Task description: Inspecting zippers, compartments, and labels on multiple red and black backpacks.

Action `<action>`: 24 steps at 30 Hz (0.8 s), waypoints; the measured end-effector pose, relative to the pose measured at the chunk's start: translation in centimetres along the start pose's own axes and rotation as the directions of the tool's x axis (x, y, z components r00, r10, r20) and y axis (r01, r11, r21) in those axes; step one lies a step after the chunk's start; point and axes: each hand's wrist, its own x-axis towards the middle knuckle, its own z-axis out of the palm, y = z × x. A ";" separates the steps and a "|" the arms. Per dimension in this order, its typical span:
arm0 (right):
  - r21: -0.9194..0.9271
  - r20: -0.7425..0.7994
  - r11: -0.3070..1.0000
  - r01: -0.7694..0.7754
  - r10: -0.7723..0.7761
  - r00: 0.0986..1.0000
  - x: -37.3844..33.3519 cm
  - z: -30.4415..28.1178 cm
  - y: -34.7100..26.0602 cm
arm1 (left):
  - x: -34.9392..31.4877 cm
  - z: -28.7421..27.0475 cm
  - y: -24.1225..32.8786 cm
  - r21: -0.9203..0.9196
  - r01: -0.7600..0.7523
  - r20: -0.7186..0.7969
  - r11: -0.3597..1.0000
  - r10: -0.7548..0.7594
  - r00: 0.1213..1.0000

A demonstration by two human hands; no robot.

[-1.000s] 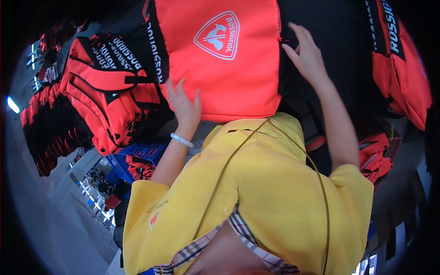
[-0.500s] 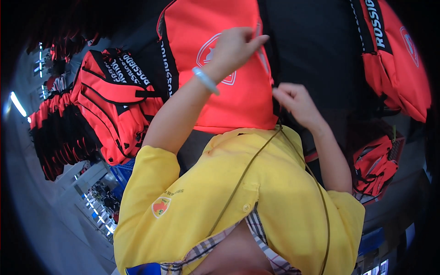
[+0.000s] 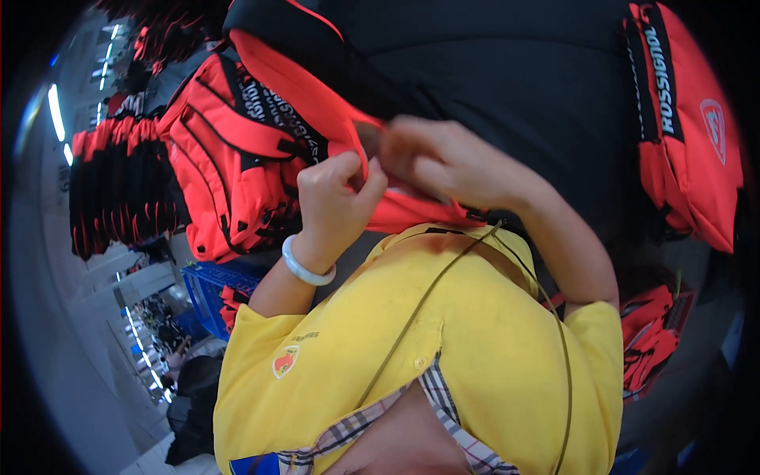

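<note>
In front of my body lies a red and black backpack point(image 3: 297, 79), its edge pulled up so that the emblem on its front panel no longer shows. My left hand point(image 3: 336, 198), with a pale bangle on the wrist, is closed on the red edge of this backpack. Close beside it, my right hand point(image 3: 455, 162) is bent over the same edge. Its fingers are smeared by motion, so what they hold, if anything, cannot be made out.
Another red and black backpack point(image 3: 226, 150) stands at the left, beside a stacked row of red and black bags point(image 3: 123, 186). On the dark table's point(image 3: 507, 79) right side lies one more backpack point(image 3: 689, 134). Below are a blue crate point(image 3: 210, 293) and a crate of red pieces point(image 3: 653, 332).
The backpack's front has been turned and lifted leftward, out of its flat position. My left hand moved down and left to its edge; my right hand moved left, next to it.
</note>
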 end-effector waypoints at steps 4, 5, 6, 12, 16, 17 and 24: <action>-0.283 -0.402 0.957 -0.063 -0.059 0.914 4.7 -1.2 3.8 | -5.6 -2.6 -1.8 0.030 0.182 -0.064 0.983 -0.180 0.982; -0.301 -0.404 0.945 -0.126 -0.007 0.915 4.8 -0.5 4.0 | -6.9 -2.6 -2.0 0.010 0.230 -0.071 0.973 -0.229 0.971; -0.320 -0.409 0.928 -0.191 0.046 0.911 4.3 0.5 4.0 | -7.8 -2.4 -2.0 -0.032 0.287 -0.103 0.957 -0.289 0.952; -0.246 0.310 0.968 0.052 0.028 0.950 2.1 9.7 1.4 | -5.7 -3.1 -1.5 0.220 0.082 -0.579 0.972 0.063 0.813; 0.007 0.402 0.996 0.090 -0.085 0.912 0.7 12.5 3.4 | -2.7 -4.9 0.4 -0.103 -0.158 -0.147 0.982 0.142 0.979; -0.108 0.447 0.985 0.135 -0.073 0.892 0.9 12.2 3.0 | -1.9 -4.9 -0.1 -0.214 -0.013 0.132 0.977 0.042 0.990; 0.528 -0.056 0.827 -0.193 0.261 0.964 -1.3 6.5 1.6 | -6.8 -5.5 -9.1 0.074 0.564 0.543 0.823 -0.507 0.669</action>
